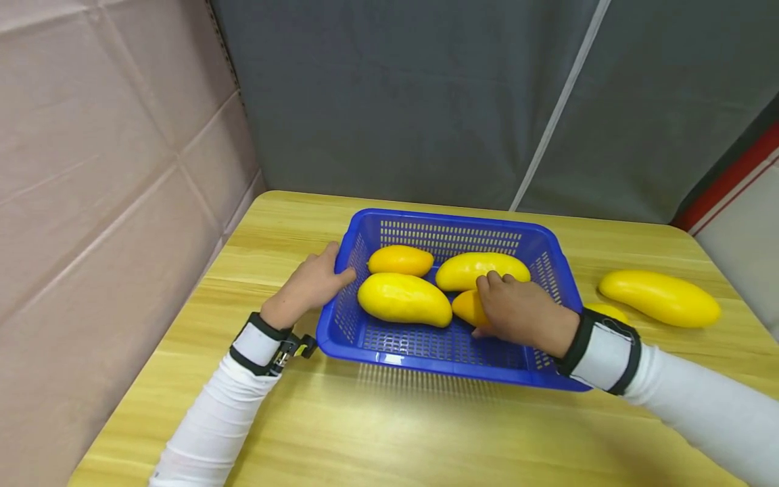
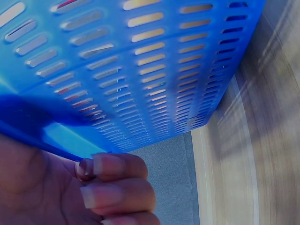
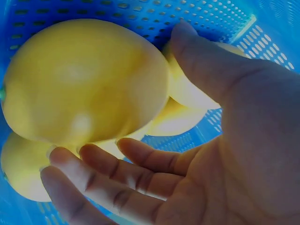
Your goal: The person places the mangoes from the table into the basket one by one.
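A blue slotted plastic basket (image 1: 389, 358) stands on the table with several yellow and orange mangoes in it. My left hand (image 1: 310, 281) grips its left rim, thumb over the edge and fingers curled outside, as the left wrist view shows. Inside, my right hand (image 1: 517, 308) is over an orange mango (image 1: 467, 308), hiding its right part. The right wrist view shows gently bent, spread fingers beside a large mango (image 3: 89, 79), the thumb apart from it. Around it lie a yellow mango (image 1: 404, 299), a smaller orange mango (image 1: 402, 260) and another yellow mango (image 1: 477, 267).
Right of the basket lies a long yellow mango (image 1: 660, 297). Another yellow fruit (image 1: 608, 311) beside it is partly hidden by my right wrist. The wooden table (image 1: 341, 433) meets a grey curtain (image 1: 395, 101) at the back and a pale padded wall (image 1: 103, 203) on the left.
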A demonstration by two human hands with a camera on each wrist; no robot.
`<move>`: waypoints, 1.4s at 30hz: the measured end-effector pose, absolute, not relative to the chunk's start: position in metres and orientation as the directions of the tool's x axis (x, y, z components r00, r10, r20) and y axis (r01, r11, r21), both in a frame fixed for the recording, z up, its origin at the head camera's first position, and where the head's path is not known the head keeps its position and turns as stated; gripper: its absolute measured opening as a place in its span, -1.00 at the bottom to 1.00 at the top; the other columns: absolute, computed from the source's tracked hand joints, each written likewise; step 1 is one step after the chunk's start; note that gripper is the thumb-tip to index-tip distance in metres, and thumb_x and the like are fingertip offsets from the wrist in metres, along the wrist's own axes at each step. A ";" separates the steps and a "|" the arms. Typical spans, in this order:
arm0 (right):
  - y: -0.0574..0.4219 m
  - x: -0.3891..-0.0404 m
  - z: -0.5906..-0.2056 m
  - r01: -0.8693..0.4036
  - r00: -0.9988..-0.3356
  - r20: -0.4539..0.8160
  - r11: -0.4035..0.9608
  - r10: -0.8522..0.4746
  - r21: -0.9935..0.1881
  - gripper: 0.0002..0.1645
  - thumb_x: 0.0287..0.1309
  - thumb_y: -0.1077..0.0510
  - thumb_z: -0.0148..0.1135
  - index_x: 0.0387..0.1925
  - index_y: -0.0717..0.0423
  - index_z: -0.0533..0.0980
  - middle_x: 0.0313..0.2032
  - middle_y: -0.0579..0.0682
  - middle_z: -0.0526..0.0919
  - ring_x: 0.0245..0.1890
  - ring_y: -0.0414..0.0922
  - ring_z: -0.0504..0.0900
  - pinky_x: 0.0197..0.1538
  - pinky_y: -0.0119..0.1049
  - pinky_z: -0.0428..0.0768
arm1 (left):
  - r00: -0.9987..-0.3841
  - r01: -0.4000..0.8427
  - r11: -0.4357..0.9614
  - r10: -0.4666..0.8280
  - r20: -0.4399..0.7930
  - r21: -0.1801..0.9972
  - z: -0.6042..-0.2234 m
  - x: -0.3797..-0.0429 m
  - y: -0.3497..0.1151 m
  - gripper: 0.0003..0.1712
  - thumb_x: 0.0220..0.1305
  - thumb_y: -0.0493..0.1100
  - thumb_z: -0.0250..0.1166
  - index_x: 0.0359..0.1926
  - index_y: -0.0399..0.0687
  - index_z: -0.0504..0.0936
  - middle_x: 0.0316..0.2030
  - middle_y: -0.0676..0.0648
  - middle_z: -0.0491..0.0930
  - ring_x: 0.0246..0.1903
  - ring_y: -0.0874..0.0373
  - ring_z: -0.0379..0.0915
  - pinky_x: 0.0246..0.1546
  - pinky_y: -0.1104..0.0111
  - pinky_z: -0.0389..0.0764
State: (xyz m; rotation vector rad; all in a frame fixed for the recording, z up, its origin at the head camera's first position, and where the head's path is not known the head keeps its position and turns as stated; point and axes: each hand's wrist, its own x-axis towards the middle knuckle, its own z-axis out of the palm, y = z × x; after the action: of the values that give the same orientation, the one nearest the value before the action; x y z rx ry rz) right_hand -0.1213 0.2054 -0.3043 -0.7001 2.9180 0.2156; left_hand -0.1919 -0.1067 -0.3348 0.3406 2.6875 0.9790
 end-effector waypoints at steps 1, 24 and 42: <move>0.206 -0.120 -0.302 -0.461 -0.882 -0.162 0.882 -0.442 0.102 -0.20 -0.12 -0.27 0.44 -0.18 0.33 0.39 -0.42 0.10 0.39 -0.50 -0.01 0.45 -0.56 -0.13 0.56 | -0.938 0.130 0.744 0.306 -0.162 0.655 -0.335 -0.192 -0.107 -0.33 0.35 0.01 0.06 0.32 -0.28 0.13 -0.23 -0.28 0.57 -0.56 0.08 0.59 -0.63 0.33 0.61; 0.256 -0.122 -0.247 -0.414 -0.909 0.008 0.906 -0.416 0.094 -0.52 0.14 -0.03 0.32 -0.33 0.29 0.34 -0.62 0.02 0.31 -0.70 -0.10 0.32 -0.68 -0.31 0.34 | -0.936 0.127 0.741 0.309 -0.168 0.659 -0.336 -0.194 -0.107 -0.34 0.36 0.02 0.05 0.31 -0.27 0.13 -0.22 -0.28 0.57 -0.53 0.07 0.60 -0.59 0.32 0.62; 0.311 -0.134 -0.243 -0.326 -0.941 -0.153 0.933 -0.303 0.155 -0.40 0.00 -0.08 0.42 -0.18 0.36 0.49 -0.40 0.09 0.54 -0.50 -0.06 0.51 -0.42 -0.09 0.61 | -0.939 0.124 0.756 0.299 -0.171 0.642 -0.333 -0.192 -0.108 -0.33 0.36 0.02 0.05 0.31 -0.29 0.13 -0.21 -0.31 0.55 -0.54 0.06 0.60 -0.61 0.32 0.61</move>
State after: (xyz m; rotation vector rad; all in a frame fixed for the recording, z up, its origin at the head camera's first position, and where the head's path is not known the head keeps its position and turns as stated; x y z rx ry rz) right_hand -0.1337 0.3105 -0.2435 -0.4846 2.9635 0.2695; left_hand -0.1923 -0.1076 -0.3334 0.3304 2.6914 0.9573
